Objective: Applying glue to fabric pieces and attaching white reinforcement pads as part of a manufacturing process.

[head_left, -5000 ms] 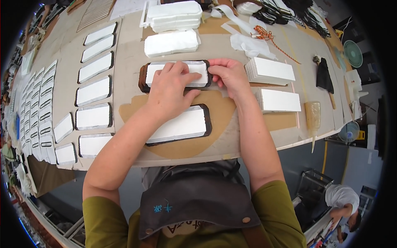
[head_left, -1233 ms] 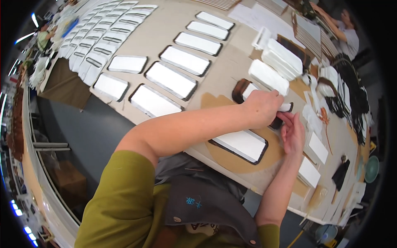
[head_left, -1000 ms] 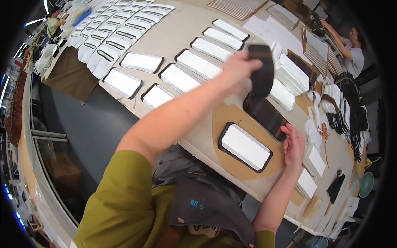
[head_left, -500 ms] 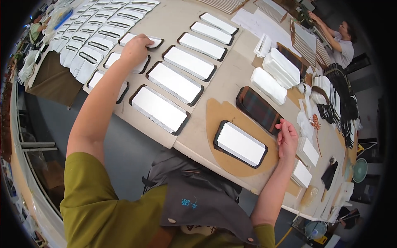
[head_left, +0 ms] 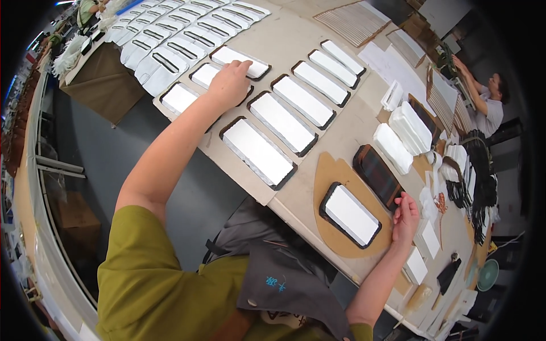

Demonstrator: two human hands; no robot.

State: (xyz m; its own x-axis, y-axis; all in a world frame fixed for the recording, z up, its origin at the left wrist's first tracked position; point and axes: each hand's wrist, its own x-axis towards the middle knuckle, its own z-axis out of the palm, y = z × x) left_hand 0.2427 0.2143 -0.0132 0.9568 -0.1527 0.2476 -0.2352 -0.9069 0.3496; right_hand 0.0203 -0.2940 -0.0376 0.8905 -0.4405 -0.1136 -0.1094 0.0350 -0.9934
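Note:
My left hand (head_left: 230, 84) reaches over the left group of rounded white panels. Its fingers stretch forward, the tips at the near edge of a white panel with black edging (head_left: 230, 55). Under the palm, a second such panel (head_left: 203, 75) is partly covered. My right hand (head_left: 405, 215) is beside the near corner of a dark plaid padded piece (head_left: 376, 177). Its fingers are curled in, and whether they pinch that corner is hidden. Left of this hand, a black-edged white panel (head_left: 351, 215) lies on a tan board (head_left: 325, 238).
More black-edged white panels (head_left: 283, 122) lie in a row across the table (head_left: 296, 213). White padded pieces (head_left: 410, 128) are stacked to the right, near black straps (head_left: 483, 176). Many white slotted pieces (head_left: 185, 48) cover the far left. Another person (head_left: 490, 108) works at the far right.
The view has shifted, so the table appears farther right and lower. My left hand has drawn back slightly from the far panel toward the one nearer me. My right hand stays by the plaid piece.

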